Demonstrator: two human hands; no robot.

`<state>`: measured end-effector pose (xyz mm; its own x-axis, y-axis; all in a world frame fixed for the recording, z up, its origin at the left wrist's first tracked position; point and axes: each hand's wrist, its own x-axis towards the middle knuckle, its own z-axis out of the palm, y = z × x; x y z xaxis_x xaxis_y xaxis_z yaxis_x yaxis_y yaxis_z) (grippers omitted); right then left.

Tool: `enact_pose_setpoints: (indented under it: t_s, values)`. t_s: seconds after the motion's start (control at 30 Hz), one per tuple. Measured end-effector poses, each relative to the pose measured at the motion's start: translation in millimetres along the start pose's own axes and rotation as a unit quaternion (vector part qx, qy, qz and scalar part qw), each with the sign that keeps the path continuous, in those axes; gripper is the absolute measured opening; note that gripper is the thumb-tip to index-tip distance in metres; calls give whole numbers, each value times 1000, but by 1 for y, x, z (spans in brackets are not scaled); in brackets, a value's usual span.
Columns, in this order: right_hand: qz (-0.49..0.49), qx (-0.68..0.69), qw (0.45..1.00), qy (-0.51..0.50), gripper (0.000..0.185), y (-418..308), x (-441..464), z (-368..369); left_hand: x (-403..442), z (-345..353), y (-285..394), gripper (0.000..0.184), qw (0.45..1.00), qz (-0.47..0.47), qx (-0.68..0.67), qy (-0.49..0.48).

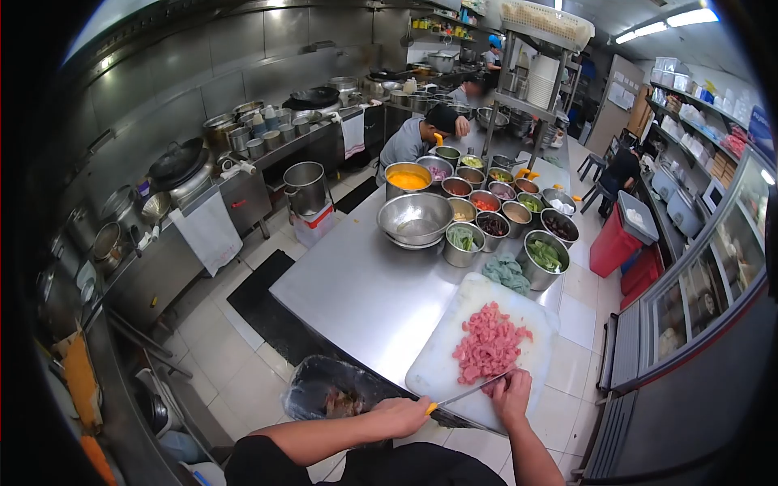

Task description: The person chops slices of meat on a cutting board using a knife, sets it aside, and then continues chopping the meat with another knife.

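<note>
My left hand is closed round the yellow handle of a knife, over the near left edge of a white cutting board. The blade reaches right, along the near side of a heap of small pink raw meat pieces. My right hand is at the board's near right, its fingers curled onto a bit of pink meat by the blade's tip. A green cloth lies beyond the board.
Beyond the board, the steel table bears a wide bowl and several ingredient pots. A plastic tub is left of my left hand. Co-workers stand farther back. Stoves line the left; a glass-door fridge stands right.
</note>
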<state>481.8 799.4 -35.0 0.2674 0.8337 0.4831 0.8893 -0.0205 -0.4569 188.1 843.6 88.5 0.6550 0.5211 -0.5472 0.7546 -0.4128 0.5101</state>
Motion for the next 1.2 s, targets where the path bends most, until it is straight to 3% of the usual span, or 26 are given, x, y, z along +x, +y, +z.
enact_pose_setpoints:
  t_s: [0.3, 0.57, 0.87, 0.97, 1.2]
  values:
    - [-38, -5, 999, -28, 24, 3, 2, -3, 82, 28, 16, 38, 997, 43, -32, 60]
    - [-50, 15, 998, -35, 42, 1, -6, -11, 72, 23, 15, 37, 998, 31, -38, 43]
    - [-40, 4, 999, -19, 45, 5, -8, -4, 19, 6, -8, 36, 1000, -5, 9, 5]
    - [-25, 26, 999, -12, 54, 8, -10, -1, 36, 5, 3, 38, 1000, -1, -7, 17]
    - [-7, -66, 998, -10, 78, -2, -11, -10, 74, 11, 7, 41, 997, 4, -22, 69]
